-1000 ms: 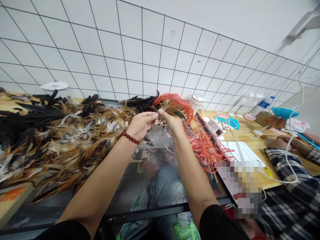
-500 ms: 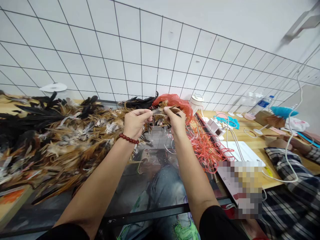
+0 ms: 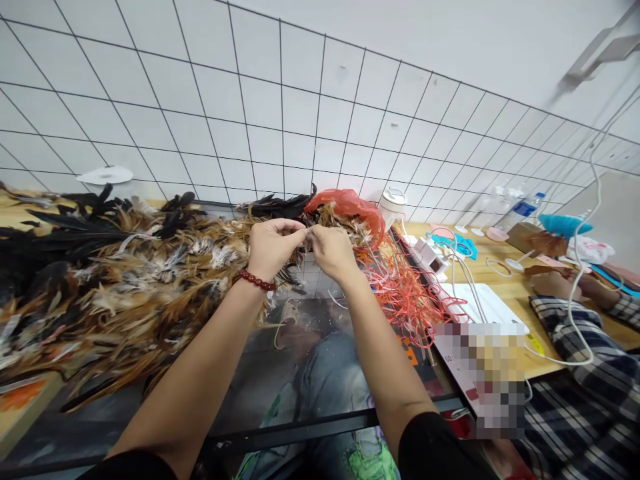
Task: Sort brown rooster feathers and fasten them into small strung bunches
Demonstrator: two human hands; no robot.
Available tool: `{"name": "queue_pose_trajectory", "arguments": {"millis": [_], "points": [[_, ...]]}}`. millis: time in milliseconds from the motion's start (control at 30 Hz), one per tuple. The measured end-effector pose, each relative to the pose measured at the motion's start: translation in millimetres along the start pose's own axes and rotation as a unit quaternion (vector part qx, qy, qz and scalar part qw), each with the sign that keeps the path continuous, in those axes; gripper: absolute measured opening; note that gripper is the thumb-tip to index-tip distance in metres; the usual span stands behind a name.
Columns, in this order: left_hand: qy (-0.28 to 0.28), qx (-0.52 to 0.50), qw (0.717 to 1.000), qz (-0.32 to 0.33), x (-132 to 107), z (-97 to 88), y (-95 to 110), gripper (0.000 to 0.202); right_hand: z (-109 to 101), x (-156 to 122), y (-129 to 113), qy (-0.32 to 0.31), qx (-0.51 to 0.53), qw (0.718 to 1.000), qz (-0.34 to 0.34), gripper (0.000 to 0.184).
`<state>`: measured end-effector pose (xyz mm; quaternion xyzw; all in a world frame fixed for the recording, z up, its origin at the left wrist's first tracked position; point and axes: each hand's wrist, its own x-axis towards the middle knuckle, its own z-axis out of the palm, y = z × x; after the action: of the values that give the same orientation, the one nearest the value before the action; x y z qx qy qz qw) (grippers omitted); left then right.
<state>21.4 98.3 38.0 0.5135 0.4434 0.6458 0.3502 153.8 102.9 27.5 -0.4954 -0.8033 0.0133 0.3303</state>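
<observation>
My left hand (image 3: 273,248), a red bead bracelet on its wrist, pinches at the fingertips over the table. Against it, my right hand (image 3: 333,251) is closed too, its thumb and finger meeting the left fingertips. A small pale bit of feather (image 3: 309,235) shows at the pinch; most of it is hidden by the fingers. Left of my hands spreads a large pile of brown, black and white feathers (image 3: 165,280). Just behind the right hand lies a red plastic bag (image 3: 350,200) with brown feathers at its opening.
Tangled red strings (image 3: 400,290) lie right of my right arm. Beyond are a white lidded cup (image 3: 393,203), a charger with cables (image 3: 431,257), a white flat box (image 3: 487,307) and a bottle (image 3: 525,208). A co-worker's plaid sleeve (image 3: 575,333) is at right; a wire grid (image 3: 283,110) stands behind.
My right hand has moved left and turned inward to meet the left fingertips. The feather that stretched between my hands is now mostly covered. My left hand has hardly moved.
</observation>
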Motion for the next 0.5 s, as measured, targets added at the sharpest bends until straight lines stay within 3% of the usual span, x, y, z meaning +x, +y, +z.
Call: {"name": "queue_pose_trajectory", "arguments": {"millis": [67,133,233,333,400,500], "points": [[0.000,-0.074,0.997,-0.008,0.6,2.0,-1.9,0.020,5.8,2.0,1.8,0.020,0.082,0.996,0.039,0.025],[-0.015,-0.145,0.989,-0.013,0.2,4.4,-2.9,0.029,12.6,4.3,1.4,0.042,0.220,0.972,0.065,0.030],[-0.081,-0.183,0.978,-0.050,-1.9,5.5,-0.6,0.031,19.9,7.2,-2.8,0.008,0.464,0.882,0.086,0.036],[-0.159,-0.214,0.956,-0.125,-3.4,1.7,6.7,0.030,17.1,7.7,-9.1,-0.049,0.618,0.778,0.099,0.038],[-0.201,-0.244,0.934,-0.167,-3.4,-2.6,12.2,0.031,10.3,6.7,-13.4,-0.085,0.663,0.736,0.106,0.037],[-0.236,-0.261,0.912,-0.209,-2.9,-7.3,16.3,0.036,0.7,4.3,-17.3,-0.145,0.685,0.705,0.116,0.036]]}}
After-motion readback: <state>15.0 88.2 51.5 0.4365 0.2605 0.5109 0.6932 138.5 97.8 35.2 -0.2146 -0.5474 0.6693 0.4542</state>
